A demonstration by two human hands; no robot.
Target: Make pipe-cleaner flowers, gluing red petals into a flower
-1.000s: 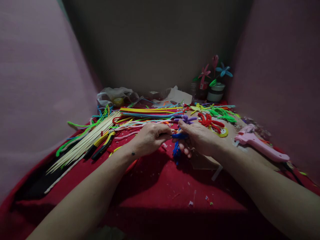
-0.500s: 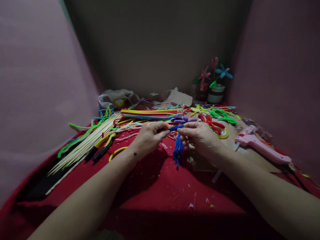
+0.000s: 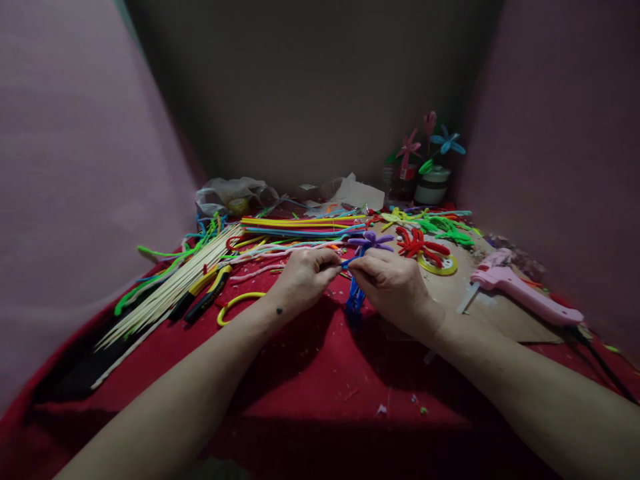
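Observation:
Between my two hands, above the middle of the red-covered table, is a short blue pipe cleaner (image 3: 349,263). My left hand (image 3: 311,275) pinches its left end between thumb and fingers. Close beside it, my right hand (image 3: 393,283) grips the other end, its fingertips hiding part of the piece. Below them a bunch of blue pipe cleaners (image 3: 355,298) lies on the table, partly covered by my right hand. A purple pipe-cleaner flower (image 3: 371,241) lies just behind the hands.
Wooden sticks (image 3: 175,287) and yellow-black pliers (image 3: 213,293) lie at left. Colourful pipe cleaners (image 3: 300,227) are behind. On the right are a red flower (image 3: 420,245), a yellow tape roll (image 3: 439,265) and a pink glue gun (image 3: 525,293). Potted flowers (image 3: 433,185) stand at the back.
My right hand has turned over the blue piece, its fingers curling closer to my left hand. Less of the piece shows. The purple flower and the yellow roll are more exposed.

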